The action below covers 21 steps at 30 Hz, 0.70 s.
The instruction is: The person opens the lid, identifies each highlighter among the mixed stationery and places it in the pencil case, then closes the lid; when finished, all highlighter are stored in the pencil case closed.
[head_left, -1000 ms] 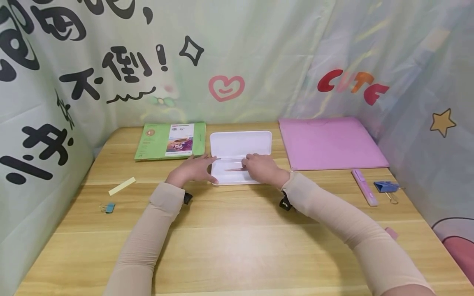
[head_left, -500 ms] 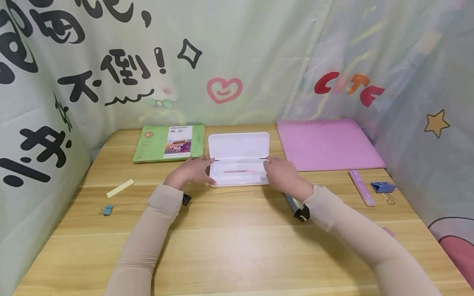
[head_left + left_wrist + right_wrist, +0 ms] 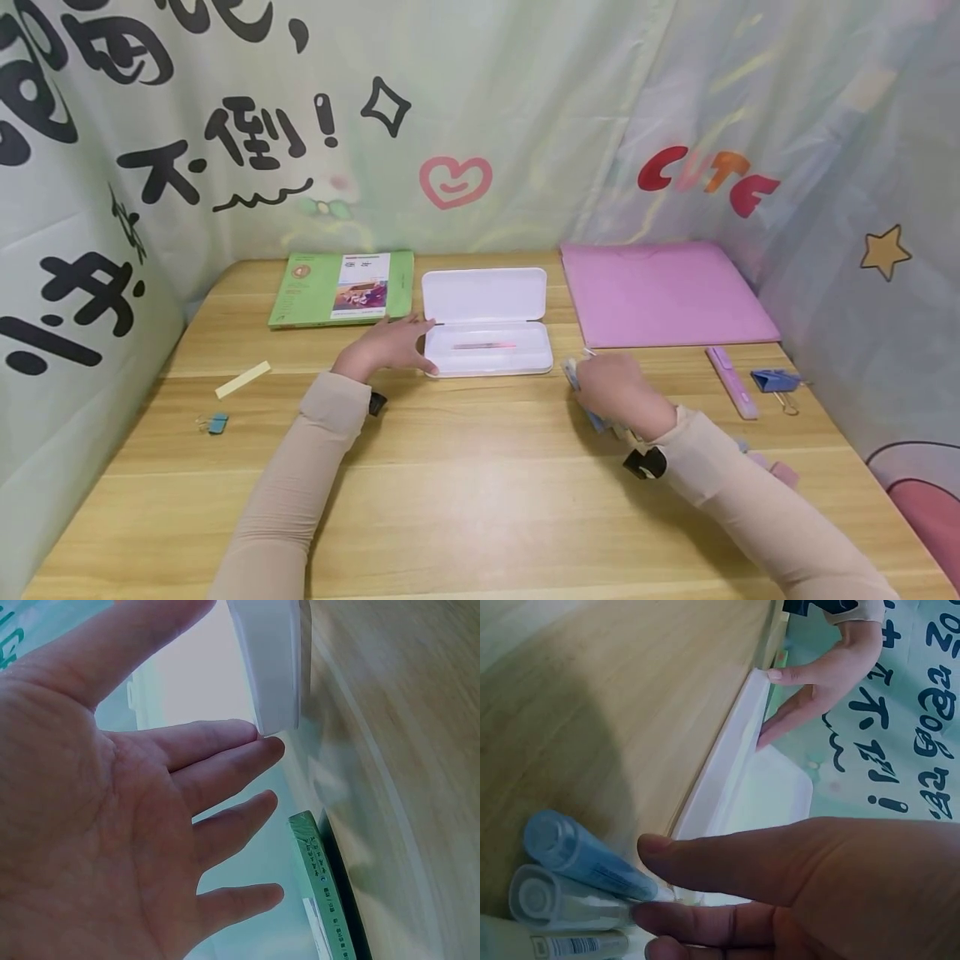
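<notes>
I am watching the right hand [image 3: 621, 390], whose thumb and forefinger are standing narrowly apart, their tips reaching close to a blue pen [image 3: 592, 855] and a clear-capped pen [image 3: 570, 900]. To its left, the left hand [image 3: 390, 343] is resting with widely spread fingers against the end of the opened white case [image 3: 486, 296], in which a thin stick [image 3: 483, 346] is lying. Behind the left hand, a green book [image 3: 307, 292] is resting on the tabletop [image 3: 465, 492]; beyond the right hand, a purple folder [image 3: 667, 292] is lying.
</notes>
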{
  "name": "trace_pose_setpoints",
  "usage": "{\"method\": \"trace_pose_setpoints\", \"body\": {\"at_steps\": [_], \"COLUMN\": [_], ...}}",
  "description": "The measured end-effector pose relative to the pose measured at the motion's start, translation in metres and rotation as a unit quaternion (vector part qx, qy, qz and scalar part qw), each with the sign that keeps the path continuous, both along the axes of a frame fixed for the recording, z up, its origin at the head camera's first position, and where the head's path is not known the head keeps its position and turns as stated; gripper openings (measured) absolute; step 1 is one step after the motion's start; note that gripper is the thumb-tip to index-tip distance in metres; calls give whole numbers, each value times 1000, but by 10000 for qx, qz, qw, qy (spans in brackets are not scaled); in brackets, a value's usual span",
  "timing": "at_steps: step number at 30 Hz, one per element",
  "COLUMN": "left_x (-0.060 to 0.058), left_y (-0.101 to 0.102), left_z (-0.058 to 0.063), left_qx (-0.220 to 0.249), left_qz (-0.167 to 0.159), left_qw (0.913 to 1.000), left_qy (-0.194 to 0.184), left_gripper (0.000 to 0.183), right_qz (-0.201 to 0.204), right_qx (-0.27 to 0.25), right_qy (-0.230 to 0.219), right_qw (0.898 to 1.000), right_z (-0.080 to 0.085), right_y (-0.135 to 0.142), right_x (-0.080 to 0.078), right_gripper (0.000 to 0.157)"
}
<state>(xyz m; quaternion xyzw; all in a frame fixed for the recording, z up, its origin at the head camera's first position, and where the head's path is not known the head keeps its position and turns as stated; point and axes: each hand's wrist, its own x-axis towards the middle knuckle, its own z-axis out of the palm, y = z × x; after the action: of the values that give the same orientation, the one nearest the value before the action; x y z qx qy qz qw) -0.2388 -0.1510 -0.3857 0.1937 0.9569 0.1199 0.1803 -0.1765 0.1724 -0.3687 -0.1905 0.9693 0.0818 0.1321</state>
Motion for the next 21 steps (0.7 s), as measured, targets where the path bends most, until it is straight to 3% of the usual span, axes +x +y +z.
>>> {"method": "trace_pose_setpoints", "body": {"at_steps": [8,15,21], "left_x": [0,-1,0], "left_y": [0,-2,-2], "left_z": [0,1,1], "left_qx": [-22,34,37], "left_qz": [24,4,-5], "left_qw": [10000,10000,10000], "left_qy": [-3,5,-29], "left_gripper": [87,86,86], "right_qz": [-128,46,-250], "right_qx": [-198,-338,-784], "right_qy": [-24,233,64], "right_qw": [9997,9991,9966], "right_z": [-3,-11,-10], "right_y": [2,-4,-6], "right_x": [1,0,1], "right_gripper": [36,34,30]}}
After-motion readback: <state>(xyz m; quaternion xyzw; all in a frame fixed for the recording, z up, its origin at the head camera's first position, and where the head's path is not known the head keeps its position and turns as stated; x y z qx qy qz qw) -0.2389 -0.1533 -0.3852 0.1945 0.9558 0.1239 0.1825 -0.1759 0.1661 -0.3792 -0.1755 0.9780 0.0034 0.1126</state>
